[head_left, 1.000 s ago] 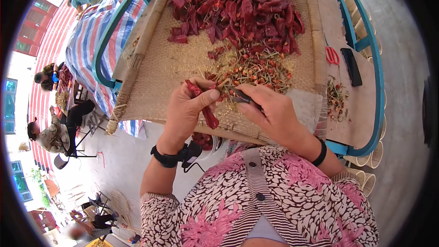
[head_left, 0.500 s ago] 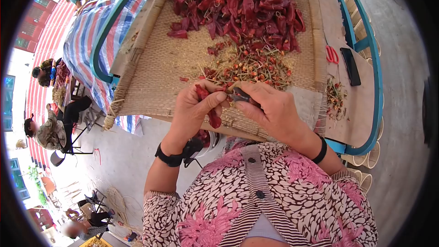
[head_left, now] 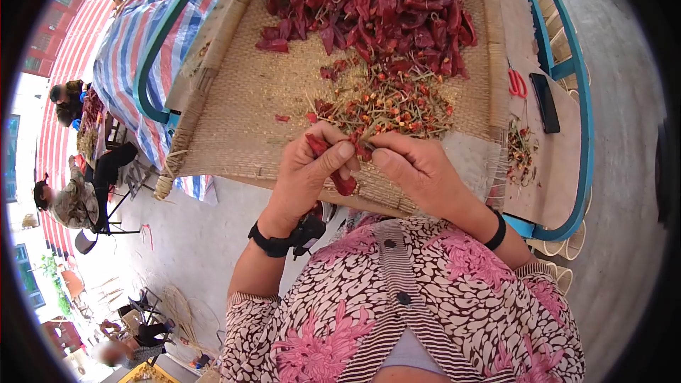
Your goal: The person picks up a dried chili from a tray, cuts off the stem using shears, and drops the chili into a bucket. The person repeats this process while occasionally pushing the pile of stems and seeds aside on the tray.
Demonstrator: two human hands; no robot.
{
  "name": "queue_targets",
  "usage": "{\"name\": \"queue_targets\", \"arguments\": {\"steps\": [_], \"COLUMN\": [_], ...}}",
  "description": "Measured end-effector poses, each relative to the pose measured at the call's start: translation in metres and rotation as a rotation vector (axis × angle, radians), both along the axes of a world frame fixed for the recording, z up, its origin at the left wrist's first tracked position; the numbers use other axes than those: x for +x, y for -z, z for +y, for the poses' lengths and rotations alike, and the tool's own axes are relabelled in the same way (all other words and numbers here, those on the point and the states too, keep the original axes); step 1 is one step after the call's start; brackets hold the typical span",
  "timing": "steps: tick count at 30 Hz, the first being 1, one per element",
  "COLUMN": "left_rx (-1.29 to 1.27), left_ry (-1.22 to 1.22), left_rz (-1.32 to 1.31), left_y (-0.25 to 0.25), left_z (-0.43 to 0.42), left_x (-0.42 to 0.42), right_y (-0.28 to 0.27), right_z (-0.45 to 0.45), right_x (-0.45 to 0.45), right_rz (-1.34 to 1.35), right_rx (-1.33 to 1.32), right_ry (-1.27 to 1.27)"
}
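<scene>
A dried red chili pepper [head_left: 343,184] is pinched between the thumb and fingers of my left hand [head_left: 308,163], over the near edge of a woven tray [head_left: 241,113]. Thumb and forefinger of my right hand [head_left: 425,174] close on the stem end of that same pepper. The dark tool seen earlier in this hand does not show; the palm may hide it. Just beyond my fingers lies a heap of cut stems and caps [head_left: 397,106]. A large pile of dried red chilies [head_left: 369,10] covers the tray's far part.
On the board to the right are red-handled scissors [head_left: 517,84], a black phone [head_left: 545,103] and scattered stem bits [head_left: 521,147]. A teal metal rail [head_left: 583,163] frames the cart. Several people sit or bend at left, near a striped tarp [head_left: 152,42].
The dark tool at my right fingertips has gone from sight, and those fingers now pinch the pepper's stem end. My left hand keeps its hold, moved slightly. The view has shifted a little.
</scene>
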State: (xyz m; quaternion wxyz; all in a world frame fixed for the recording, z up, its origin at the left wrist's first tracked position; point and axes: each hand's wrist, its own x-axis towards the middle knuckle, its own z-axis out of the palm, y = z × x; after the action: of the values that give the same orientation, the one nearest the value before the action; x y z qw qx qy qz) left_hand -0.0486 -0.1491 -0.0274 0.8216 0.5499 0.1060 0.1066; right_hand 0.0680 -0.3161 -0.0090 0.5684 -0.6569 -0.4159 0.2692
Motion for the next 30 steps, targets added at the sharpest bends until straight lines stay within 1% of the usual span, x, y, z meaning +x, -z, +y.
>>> {"name": "queue_targets", "arguments": {"steps": [3, 6, 9, 10, 12, 13, 15, 16, 19, 21, 22, 25, 27, 28, 30], "left_rx": [-0.155, -0.397, -0.613, -0.677, -0.589, -0.543, -0.328, -0.222, -0.099, -0.087, -0.081, 0.066, 0.079, 0.085, 0.070], "left_ry": [0.011, 0.058, 0.138, 0.167, 0.105, 0.075, -0.035, -0.093, -0.127, -0.229, -0.280, -0.163, -0.196, -0.212, -0.181], "left_rz": [-0.056, -0.162, -0.233, -0.249, -0.203, -0.182, -0.077, -0.022, 0.040, 0.043, 0.045, 0.127, 0.108, 0.099, 0.177], "left_y": [0.003, 0.010, 0.015, 0.017, 0.022, 0.022, 0.011, 0.004, -0.005, -0.018, -0.021, -0.008, 0.002, 0.004, 0.003], "left_z": [-0.002, -0.008, -0.014, -0.015, -0.017, -0.017, -0.013, -0.012, -0.006, -0.016, -0.020, -0.016, -0.018, -0.019, -0.017], "left_x": [0.004, 0.007, 0.008, 0.008, 0.006, 0.006, 0.006, 0.004, 0.004, 0.013, 0.016, 0.013, 0.015, 0.016, 0.013], "right_y": [-0.012, -0.015, -0.005, -0.005, -0.005, -0.008, -0.013, -0.011, 0.000, 0.002, 0.004, 0.005, 0.001, 0.002, 0.006], "right_z": [-0.003, -0.003, -0.004, -0.003, -0.003, -0.003, -0.002, -0.002, 0.001, 0.001, 0.002, 0.005, 0.006, 0.005, 0.004], "right_x": [0.006, 0.000, 0.000, 0.002, 0.006, 0.006, 0.006, 0.005, 0.003, 0.001, -0.001, -0.004, -0.002, -0.002, -0.003], "right_rz": [0.748, 1.213, 1.417, 1.370, 1.279, 1.167, 0.940, 0.880, 0.729, 0.672, 0.560, 0.228, 0.017, -0.039, -0.148], "right_rx": [-0.133, -0.105, -0.003, 0.004, 0.017, -0.018, -0.087, -0.068, -0.036, -0.054, -0.079, -0.122, -0.108, -0.103, -0.093], "right_ry": [-0.183, -0.192, -0.281, -0.277, -0.268, -0.217, -0.119, -0.092, -0.016, 0.030, 0.051, 0.095, 0.106, 0.133, 0.183]}}
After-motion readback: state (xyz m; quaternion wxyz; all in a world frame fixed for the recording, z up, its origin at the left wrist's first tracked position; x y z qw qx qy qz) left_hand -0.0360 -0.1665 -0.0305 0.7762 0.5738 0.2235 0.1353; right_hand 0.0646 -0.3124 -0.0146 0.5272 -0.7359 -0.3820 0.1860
